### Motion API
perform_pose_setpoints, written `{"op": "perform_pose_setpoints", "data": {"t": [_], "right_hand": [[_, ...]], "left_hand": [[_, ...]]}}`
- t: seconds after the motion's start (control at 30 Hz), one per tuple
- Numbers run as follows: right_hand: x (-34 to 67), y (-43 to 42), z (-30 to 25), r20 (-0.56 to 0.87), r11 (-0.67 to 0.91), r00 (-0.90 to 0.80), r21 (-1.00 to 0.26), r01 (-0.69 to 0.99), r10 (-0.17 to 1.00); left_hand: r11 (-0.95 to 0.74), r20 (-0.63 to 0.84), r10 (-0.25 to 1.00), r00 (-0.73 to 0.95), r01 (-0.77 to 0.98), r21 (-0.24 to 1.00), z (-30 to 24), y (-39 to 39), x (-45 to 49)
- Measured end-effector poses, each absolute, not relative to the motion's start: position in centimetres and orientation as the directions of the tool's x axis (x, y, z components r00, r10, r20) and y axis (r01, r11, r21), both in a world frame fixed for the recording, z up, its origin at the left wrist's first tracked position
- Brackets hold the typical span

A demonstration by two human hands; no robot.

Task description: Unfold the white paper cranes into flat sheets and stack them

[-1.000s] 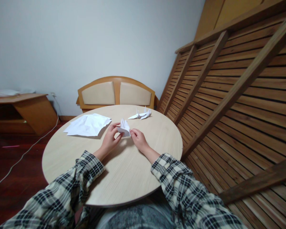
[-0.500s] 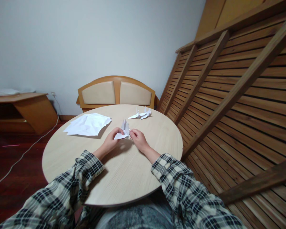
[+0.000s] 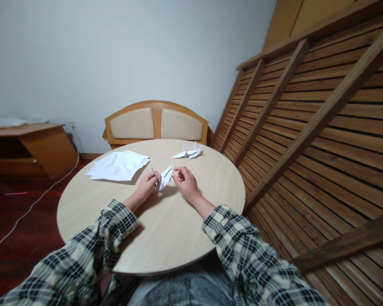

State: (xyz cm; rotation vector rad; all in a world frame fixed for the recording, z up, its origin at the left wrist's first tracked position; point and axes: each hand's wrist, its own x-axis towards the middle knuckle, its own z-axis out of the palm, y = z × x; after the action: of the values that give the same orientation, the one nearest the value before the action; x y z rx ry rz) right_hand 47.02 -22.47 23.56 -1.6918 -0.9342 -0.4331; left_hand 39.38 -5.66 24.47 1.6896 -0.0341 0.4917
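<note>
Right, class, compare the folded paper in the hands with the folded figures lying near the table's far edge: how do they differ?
The held paper is pinched between the left hand and right hand; the far figures lie untouched on the table. The held paper is one piece; the far figures seem to be two, side by side. Both are white, folded, with pointed tips.

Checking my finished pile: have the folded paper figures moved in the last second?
No. The folded paper figures lie in the same spot near the table's far edge.

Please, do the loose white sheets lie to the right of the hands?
No, the white sheets lie left of the left hand.
</note>
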Motion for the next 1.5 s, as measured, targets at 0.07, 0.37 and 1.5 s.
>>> {"op": "perform_pose_setpoints", "data": {"t": [0.07,0.37,1.5], "right_hand": [[46.95,-22.56,23.7,0.699,-0.087,0.608,-0.626,0.775,0.377],[47.01,-22.65,23.86,0.706,-0.112,0.587,-0.597,0.794,0.397],[47.26,-22.55,23.5,0.652,-0.186,0.659,-0.644,0.742,0.374]], "left_hand": [[-0.199,0.338,0.255,0.906,-0.292,0.935,24.5,-5.61,39.37],[-0.179,0.299,0.303,0.905,-0.254,0.951,24.29,-5.49,39.57],[-0.165,0.298,0.317,0.9,-0.257,0.952,24.2,-5.27,39.71]]}}
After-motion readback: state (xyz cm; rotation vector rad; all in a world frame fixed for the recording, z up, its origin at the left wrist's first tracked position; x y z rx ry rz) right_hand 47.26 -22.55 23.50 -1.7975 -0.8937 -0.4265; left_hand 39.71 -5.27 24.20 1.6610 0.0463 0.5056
